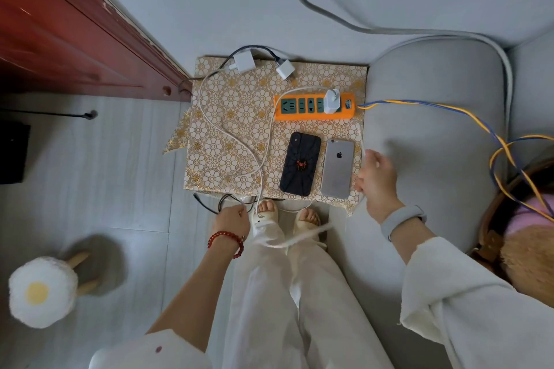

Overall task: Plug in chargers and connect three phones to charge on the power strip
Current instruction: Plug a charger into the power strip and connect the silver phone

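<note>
Two hands work near the power strip: below and left of it, the left hand curls round a white cable; two phones lie just below the strip; to their right the right hand pinches another blurred white cable

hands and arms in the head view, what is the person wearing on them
The left hand has a bracelet of red beads round the wrist, and the forearm is bare up to a loose white sleeve with a small dark spot. The right hand has a light grey band on the wrist, like a fitness tracker, above a wide white sleeve with a raw, frayed edge.
</note>
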Motion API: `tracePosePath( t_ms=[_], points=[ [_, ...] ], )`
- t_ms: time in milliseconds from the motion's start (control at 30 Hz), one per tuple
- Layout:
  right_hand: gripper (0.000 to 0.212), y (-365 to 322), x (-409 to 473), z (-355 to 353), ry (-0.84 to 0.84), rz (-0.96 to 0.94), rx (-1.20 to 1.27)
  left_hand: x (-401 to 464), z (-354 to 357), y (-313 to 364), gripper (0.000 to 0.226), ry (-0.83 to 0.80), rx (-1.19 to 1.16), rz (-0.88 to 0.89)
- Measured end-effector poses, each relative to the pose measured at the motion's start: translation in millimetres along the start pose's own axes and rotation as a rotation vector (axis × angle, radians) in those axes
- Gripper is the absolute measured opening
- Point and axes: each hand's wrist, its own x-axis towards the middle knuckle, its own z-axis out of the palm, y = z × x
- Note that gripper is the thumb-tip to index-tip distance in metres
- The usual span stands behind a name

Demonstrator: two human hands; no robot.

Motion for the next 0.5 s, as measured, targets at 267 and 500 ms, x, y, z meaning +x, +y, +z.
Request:
tracePosePath(
  t_ms=[267, 500],
  points=[
    [0.012, 39.6, 13.2, 11.7, -0.054, -0.021, -0.296, 0.9, 14.8, 33.2, 0.039, -0.358, 0.242, 0.115],
    [0.022, 50.1, 39.5, 28.0, -0.032, -0.16, -0.601, 26.0, 41.2, 95.0, 0.035, -0.166, -0.193, 0.278]
  ],
)
